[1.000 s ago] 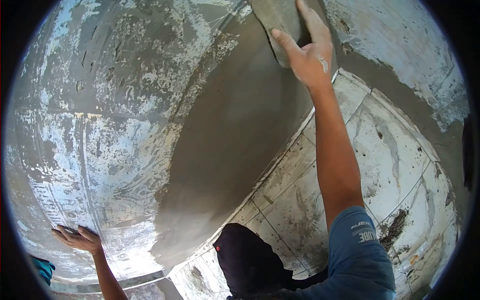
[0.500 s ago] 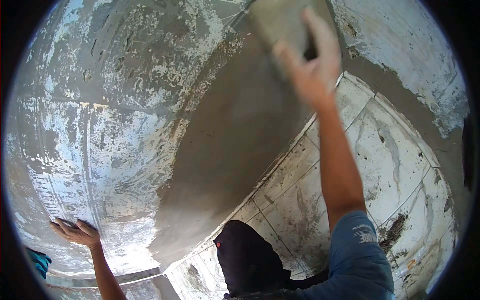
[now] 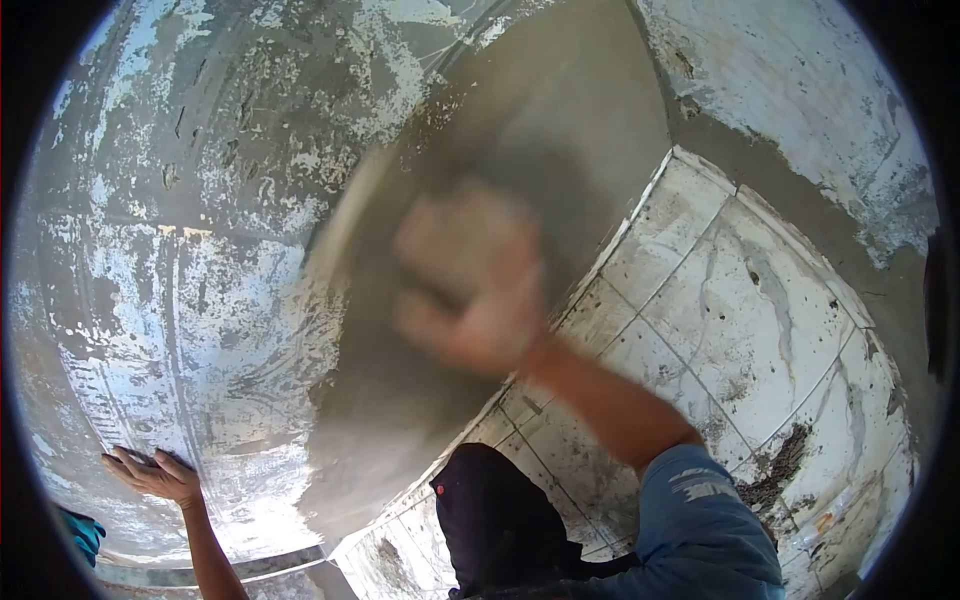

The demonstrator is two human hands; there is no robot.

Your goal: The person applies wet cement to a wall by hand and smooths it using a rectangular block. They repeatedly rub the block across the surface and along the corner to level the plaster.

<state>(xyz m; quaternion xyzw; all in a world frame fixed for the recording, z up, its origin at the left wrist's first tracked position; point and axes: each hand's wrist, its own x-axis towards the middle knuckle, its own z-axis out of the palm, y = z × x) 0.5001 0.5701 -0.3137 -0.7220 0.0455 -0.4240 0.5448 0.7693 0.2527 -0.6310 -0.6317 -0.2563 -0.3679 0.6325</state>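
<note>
My right hand is smeared by motion over the middle of the smooth grey plaster band. Its fingers are bent round a flat greyish-brown float, whose outline is blurred against the plaster. At the lower left my left hand rests on the patchy grey and white wall, its fingers spread and nothing held in it.
White, dirt-marked tiles border the plaster on the right, with a dark clump of debris on them. A dark cloth-like shape is at bottom centre, and teal fabric at lower left.
My right hand and the float have moved from the upper part of the plaster down and to the left, with the forearm now slanting across the tiles. My left hand has hardly moved.
</note>
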